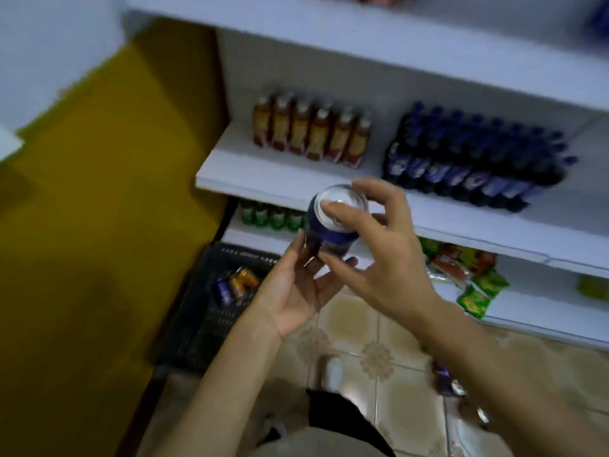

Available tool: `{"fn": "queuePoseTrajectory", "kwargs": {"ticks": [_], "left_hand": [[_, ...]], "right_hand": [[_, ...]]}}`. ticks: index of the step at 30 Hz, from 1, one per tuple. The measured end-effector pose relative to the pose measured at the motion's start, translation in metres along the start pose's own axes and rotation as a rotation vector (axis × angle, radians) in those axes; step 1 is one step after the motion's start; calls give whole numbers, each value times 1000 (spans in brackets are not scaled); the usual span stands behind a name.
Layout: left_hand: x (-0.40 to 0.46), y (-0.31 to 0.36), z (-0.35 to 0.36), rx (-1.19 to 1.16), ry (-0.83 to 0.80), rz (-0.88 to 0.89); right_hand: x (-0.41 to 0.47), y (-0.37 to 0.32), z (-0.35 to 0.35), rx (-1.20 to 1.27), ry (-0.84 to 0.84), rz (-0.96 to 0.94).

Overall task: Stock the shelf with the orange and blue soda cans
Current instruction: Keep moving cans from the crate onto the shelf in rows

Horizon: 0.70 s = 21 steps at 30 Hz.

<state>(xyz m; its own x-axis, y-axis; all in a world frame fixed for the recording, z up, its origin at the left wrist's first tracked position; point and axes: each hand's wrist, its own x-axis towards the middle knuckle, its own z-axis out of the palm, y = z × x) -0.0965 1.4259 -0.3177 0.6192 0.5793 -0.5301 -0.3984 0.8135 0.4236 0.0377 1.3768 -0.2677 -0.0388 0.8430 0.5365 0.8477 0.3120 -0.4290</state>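
**Blue can held up before the white shelves**

Stood over a tiled floor, beige with a flowered pattern, blurred throughout. To the left, a mustard-yellow wall. Ahead, white shelving in tiers: an upper board running across the top, a middle shelf below it, lower shelves under that.

On the middle shelf, a row of brown bottles with yellow labels at the left, and beside them to the right a packed block of dark bottles with blue caps and labels. One tier down, green bottles at the left end, partly hidden behind the can and fingers. Further right on a low shelf, a loose heap of green and red snack packets.

On the floor by the foot of the shelving, a black slotted crate, holding orange cans and a blue can lying beside them; exact count lost to blur.

In front of the middle shelf's edge, a blue soda can, held in the air, tilted with its silver end toward the camera. Gripped by the right hand from above and the side, thumb across the silver end, fingers curled round the rim and body. Left hand palm-up beneath, fingers nearly straight, tips touching the can's lower side.
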Motion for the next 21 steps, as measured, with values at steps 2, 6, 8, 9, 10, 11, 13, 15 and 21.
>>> {"fn": "queuePoseTrajectory", "kwargs": {"ticks": [2,6,8,9,10,11,13,15,21], "left_hand": [[-6,-2,44,82,-101,-15],[-14,-10,127,261,-260,0],[-16,-18,165,325,-317,15],[-16,-23,182,350,-347,20],[-16,-29,200,370,-377,21],[-14,-36,217,390,-408,20],[-8,-52,250,428,-469,14],[3,-71,283,487,-517,11],[48,-122,363,630,-548,25]], "right_hand": [[13,2,-55,-65,32,10],[27,10,-147,1,151,113],[28,19,-188,23,212,158],[26,24,-207,29,235,176],[24,30,-226,32,257,189],[21,36,-244,31,276,194],[14,50,-280,29,301,199],[6,65,-315,72,306,214],[-24,120,-401,263,291,225]]}}
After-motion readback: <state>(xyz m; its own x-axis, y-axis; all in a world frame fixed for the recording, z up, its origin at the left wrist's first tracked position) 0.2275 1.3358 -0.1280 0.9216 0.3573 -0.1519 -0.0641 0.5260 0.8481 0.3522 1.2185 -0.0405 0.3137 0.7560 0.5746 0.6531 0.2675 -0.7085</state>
